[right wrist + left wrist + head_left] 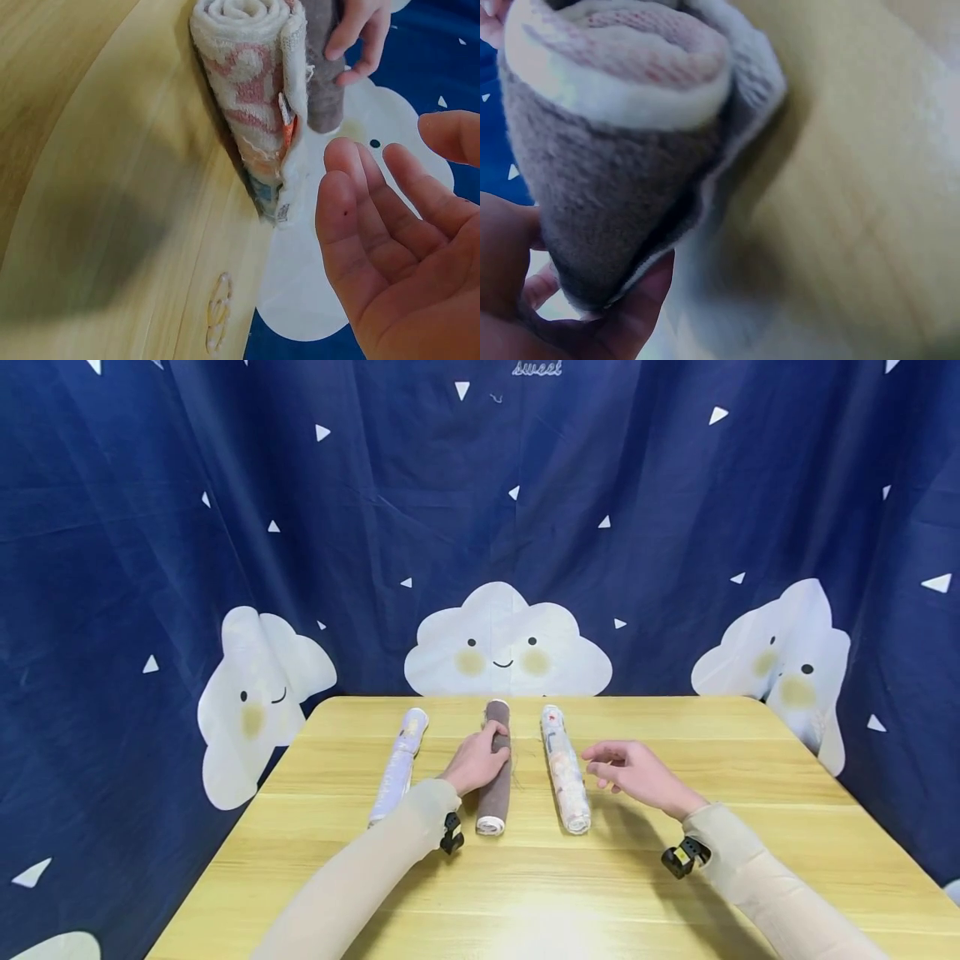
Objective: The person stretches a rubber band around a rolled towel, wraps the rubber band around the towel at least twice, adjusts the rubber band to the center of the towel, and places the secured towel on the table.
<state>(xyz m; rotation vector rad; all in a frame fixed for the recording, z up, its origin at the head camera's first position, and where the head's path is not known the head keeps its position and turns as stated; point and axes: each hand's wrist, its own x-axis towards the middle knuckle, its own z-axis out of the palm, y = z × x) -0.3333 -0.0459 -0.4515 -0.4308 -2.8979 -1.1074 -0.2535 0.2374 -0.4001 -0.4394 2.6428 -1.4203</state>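
Curtain (420, 485) reads "sweet"; left hand (478, 764) grips brown roll (494, 797), right hand (639, 773) hovers loose-fingered beside white patterned roll (566, 772).

I see a brown roll (494, 797), white-trimmed with pink-flecked layers; nearer the surface's (697, 731) left edge, a lavender roll (395, 772); nearer its right, a white roll (564, 768) patterned pink, orange and blue. The surface shows me yellow wood grain, the cloth (660, 518) past its far edge navy with white triangles (462, 390) and clouds (506, 610).
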